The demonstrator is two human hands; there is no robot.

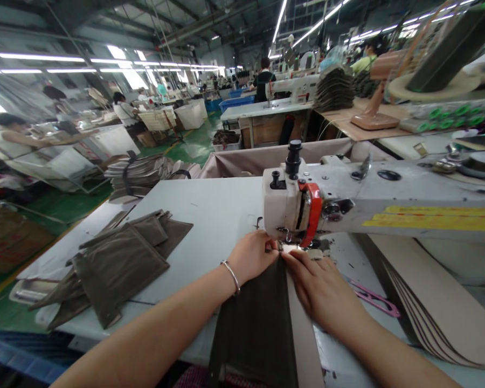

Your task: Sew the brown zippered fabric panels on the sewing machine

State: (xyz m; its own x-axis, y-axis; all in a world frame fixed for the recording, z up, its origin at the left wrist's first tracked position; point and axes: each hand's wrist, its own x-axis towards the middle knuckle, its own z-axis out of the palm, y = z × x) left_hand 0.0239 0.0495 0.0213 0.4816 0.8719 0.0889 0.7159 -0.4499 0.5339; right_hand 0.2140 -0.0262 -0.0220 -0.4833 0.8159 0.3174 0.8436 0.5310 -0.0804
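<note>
A dark grey-brown fabric panel runs from the table's front edge up to the sewing machine, with a pale strip along its right side. My left hand, a bracelet at its wrist, pinches the panel's far end just left of the needle area. Close beside it, my right hand presses its fingertips on the fabric and pale strip at the same spot. The fingers nearly meet under the machine head. The needle itself is hidden.
Sewn dark fabric pieces lie in a pile on the table's left. Pink thread snips rest right of my right hand, near stacked pale panels. Behind the machine stands a cloth-lined bin. Other people work at tables further off.
</note>
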